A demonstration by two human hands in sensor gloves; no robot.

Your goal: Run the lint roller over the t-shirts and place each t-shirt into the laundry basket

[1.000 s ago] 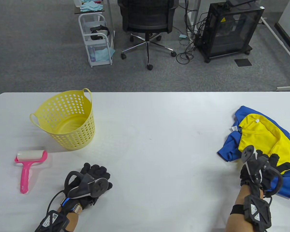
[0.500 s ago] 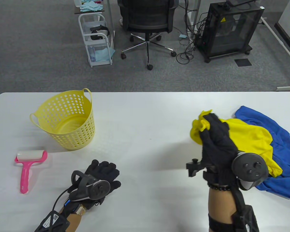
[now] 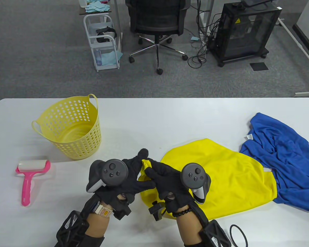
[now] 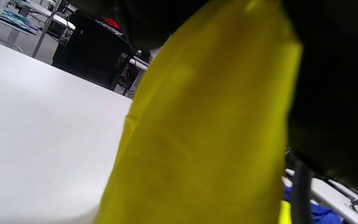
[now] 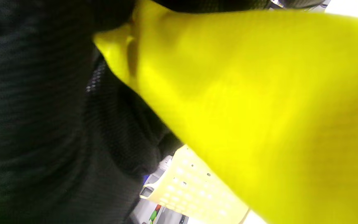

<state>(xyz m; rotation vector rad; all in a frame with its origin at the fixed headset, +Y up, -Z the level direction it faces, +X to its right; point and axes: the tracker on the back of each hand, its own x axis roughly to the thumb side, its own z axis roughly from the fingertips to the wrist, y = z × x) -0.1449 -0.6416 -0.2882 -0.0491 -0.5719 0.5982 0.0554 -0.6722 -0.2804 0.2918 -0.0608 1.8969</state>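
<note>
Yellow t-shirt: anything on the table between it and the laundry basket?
Nothing visible. The yellow t-shirt is held at its left edge by the left hand and the right hand. Bare white table lies between there and the yellow laundry basket. The pink lint roller sits left of that path, the blue t-shirt on the far right.

Both hands are meeting low at centre, left hand point(image 3: 130, 177) and right hand point(image 3: 167, 184) each pinching cloth, fingers curled.
</note>
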